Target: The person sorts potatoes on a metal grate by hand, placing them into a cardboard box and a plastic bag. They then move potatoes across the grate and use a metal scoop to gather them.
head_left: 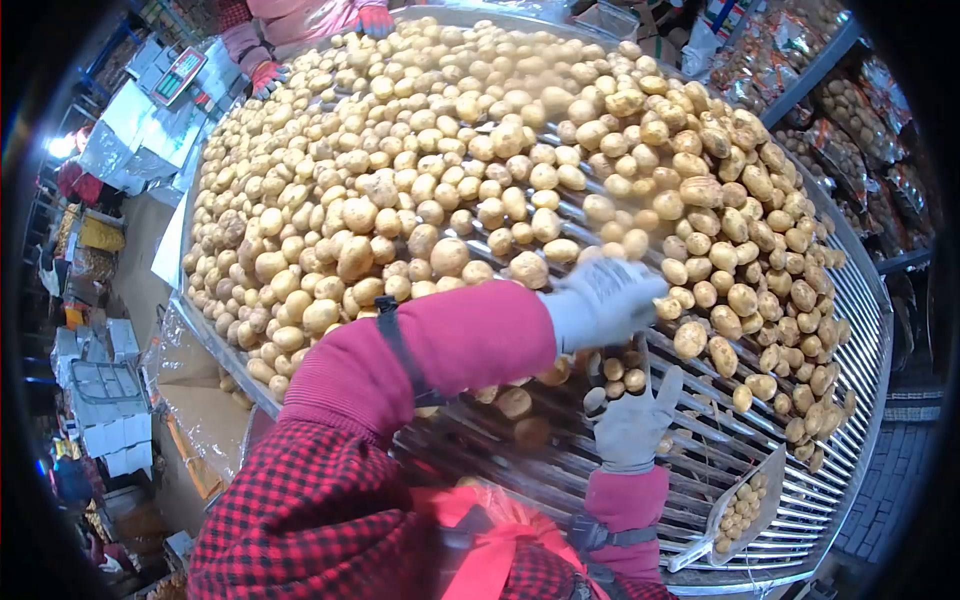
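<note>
My left hand, in a pale grey glove and pink sleeve, reaches across the slatted metal sorting table. It is at the edge of the potato pile, and its fingers are smeared by motion. Below it, my right hand, also gloved, is over the bars with its fingers apart. A few small potatoes lie between its thumb and fingers, not gripped. More potatoes spread beyond both hands. A scoop holding several small potatoes rests on the bars to the lower right.
A co-worker's red-gloved hands are at the far edge of the pile. Bagged potatoes are stacked on racks at right. A scale stands on boxes at upper left, with white crates below. The table's metal rim curves around the right.
</note>
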{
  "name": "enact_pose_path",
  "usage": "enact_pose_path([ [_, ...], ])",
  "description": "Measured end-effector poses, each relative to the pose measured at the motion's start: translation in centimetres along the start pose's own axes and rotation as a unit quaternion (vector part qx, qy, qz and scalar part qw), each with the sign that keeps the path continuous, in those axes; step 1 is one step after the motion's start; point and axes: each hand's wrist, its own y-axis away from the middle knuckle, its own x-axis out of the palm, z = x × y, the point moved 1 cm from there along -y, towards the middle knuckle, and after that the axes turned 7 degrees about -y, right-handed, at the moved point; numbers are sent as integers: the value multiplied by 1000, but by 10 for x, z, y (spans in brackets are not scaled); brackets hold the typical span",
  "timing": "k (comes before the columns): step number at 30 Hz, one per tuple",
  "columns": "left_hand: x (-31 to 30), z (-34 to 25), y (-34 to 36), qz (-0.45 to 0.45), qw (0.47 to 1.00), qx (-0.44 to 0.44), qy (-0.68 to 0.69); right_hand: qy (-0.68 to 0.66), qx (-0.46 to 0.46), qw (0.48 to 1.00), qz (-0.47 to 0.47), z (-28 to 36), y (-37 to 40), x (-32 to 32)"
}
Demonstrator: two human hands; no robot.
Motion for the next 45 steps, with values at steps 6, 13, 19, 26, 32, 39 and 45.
enact_pose_path([
  [6,-39,4,36,-88,992,90,-10,-5,-10,996,-84,-11,3,-1],
  [13,-51,109,73,16,958,-131,-256,-169,100,981,-1,-9,1,-5],
  [19,-94,60,66,246,955,-46,-162,-165,82,983,-5,-6,5,2],
  [26,-40,48,-95,-70,973,124,-180,-87,63,992,-69,-3,4,2],
  [32,33,67,-220,124,974,1,-191,23,60,992,-111,0,6,-2],
  [39,0,89,-155,110,979,-55,-165,-4,31,989,-142,-2,9,12],
  [45,-59,128,-19,36,970,-82,-228,-54,37,998,-14,9,16,13],
])
